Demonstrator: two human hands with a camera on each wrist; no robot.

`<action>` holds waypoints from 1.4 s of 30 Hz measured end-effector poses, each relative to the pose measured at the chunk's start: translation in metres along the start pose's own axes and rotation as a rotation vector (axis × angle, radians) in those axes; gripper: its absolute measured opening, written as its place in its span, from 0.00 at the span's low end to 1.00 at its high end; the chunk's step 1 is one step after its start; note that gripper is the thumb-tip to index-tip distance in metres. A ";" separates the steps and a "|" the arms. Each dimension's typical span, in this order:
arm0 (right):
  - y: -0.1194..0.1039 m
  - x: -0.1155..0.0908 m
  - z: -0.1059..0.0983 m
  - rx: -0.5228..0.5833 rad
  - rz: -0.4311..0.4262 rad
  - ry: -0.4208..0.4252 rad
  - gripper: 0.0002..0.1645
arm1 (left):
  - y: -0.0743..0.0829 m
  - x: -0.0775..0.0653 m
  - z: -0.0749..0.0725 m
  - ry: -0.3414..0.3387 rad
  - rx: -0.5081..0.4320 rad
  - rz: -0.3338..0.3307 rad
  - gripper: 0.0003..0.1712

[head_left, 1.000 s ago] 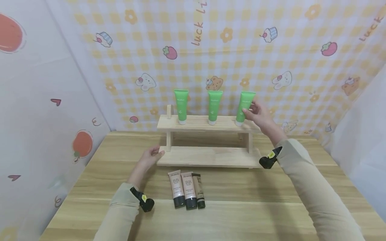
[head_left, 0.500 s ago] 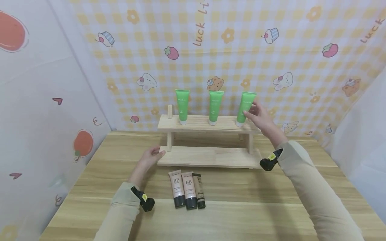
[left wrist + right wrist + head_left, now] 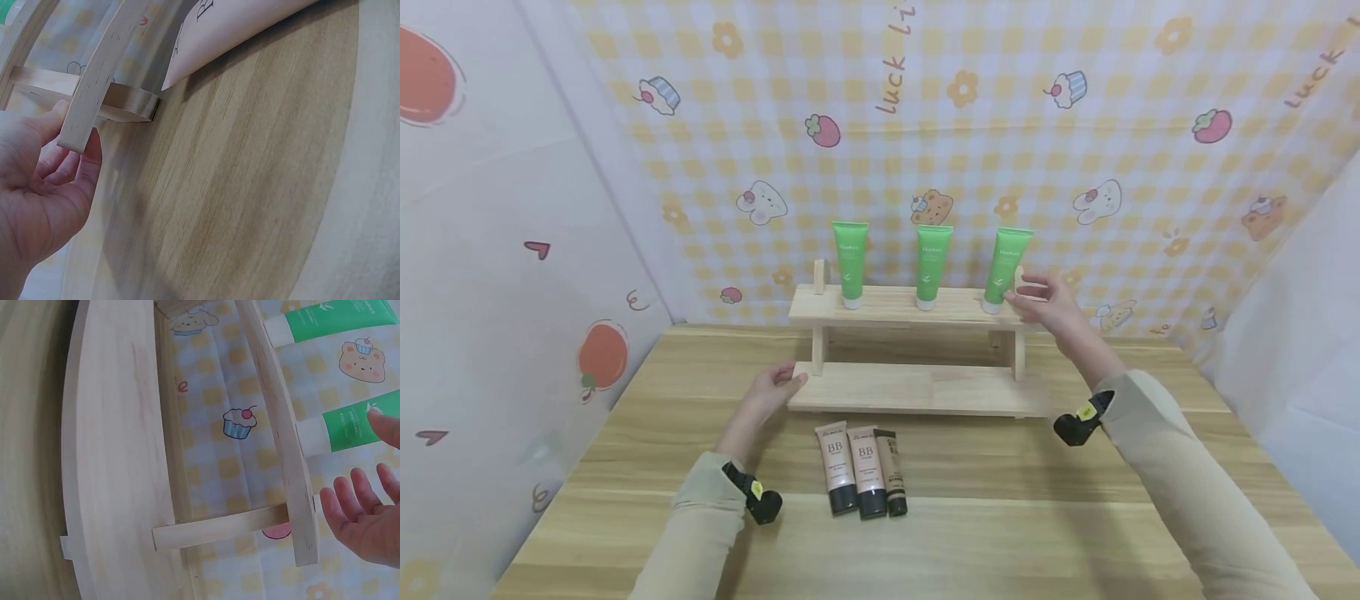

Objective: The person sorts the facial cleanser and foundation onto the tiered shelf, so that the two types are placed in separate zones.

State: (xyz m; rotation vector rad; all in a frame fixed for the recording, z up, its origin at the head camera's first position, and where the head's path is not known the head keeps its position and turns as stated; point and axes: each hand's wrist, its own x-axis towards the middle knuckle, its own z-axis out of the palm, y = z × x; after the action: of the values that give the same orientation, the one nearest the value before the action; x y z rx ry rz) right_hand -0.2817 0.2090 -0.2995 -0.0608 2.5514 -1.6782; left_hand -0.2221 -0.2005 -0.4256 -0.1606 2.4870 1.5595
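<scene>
In the head view, a two-tier wooden shelf (image 3: 880,387) stands on the table. My left hand (image 3: 766,395) grips the left end of its lower board, with the thumb above and fingers beneath, as the left wrist view shows. Three green tubes stand cap-down on the upper board: a left tube (image 3: 852,262), a middle tube (image 3: 932,265) and a right tube (image 3: 1007,265), which leans slightly right. My right hand (image 3: 1051,307) is beside the right tube with its fingers spread. Its thumb (image 3: 385,427) overlaps that tube in the right wrist view; contact is unclear.
Before the shelf lie two pinkish BB cream tubes, a left one (image 3: 837,467) and a right one (image 3: 867,471), plus a slimmer beige tube (image 3: 891,472). Behind the shelf hangs a yellow checked cloth (image 3: 880,167).
My right hand has loosened from the right green tube, its fingers moving down and off the tube's side. The tube stays standing. My left hand keeps its hold on the shelf.
</scene>
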 end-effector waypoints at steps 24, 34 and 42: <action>0.021 -0.029 0.044 0.062 0.054 -0.137 0.36 | -0.001 0.002 0.000 0.001 -0.001 -0.009 0.36; 0.039 -0.037 0.084 0.089 0.069 -0.208 0.33 | -0.001 0.002 0.001 -0.003 0.006 -0.001 0.36; 0.043 -0.046 0.108 0.109 0.066 -0.247 0.30 | -0.001 0.002 0.002 0.001 -0.010 0.013 0.36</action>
State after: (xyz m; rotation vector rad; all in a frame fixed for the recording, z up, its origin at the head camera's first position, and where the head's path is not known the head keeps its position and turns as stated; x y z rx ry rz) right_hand -0.2252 0.1311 -0.3788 -0.1641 2.2561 -1.6671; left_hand -0.2240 -0.1994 -0.4276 -0.1472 2.4866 1.5777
